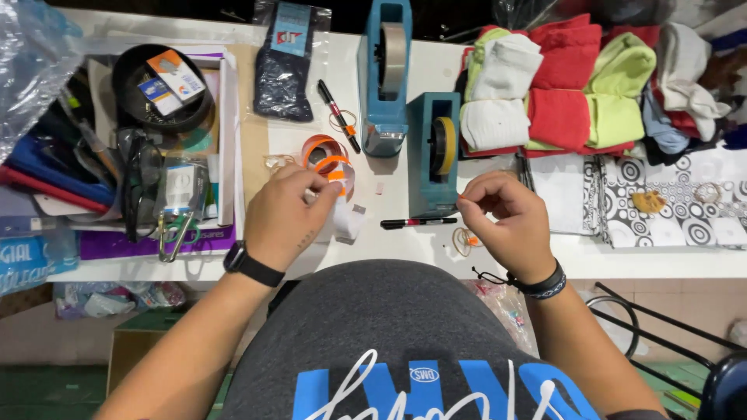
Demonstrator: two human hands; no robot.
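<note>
My left hand (pixel 285 216) rests on the white table (pixel 389 241), fingers closed around a white roll with orange stickers (pixel 338 175). My right hand (pixel 502 215) hovers to the right with thumb and forefinger pinched; what it pinches is too small to tell. A black and red marker (pixel 418 223) lies between the hands. Rubber bands (pixel 465 241) lie under my right hand. An orange tape roll (pixel 320 149) sits just beyond my left hand.
Two blue tape dispensers (pixel 385 78) (pixel 434 152) stand at centre. Folded socks in red, white and green (pixel 560 85) are stacked at right, patterned bags (pixel 669 202) beside them. A black bowl with cards (pixel 159 85), scissors (pixel 175 233) and clutter fill the left.
</note>
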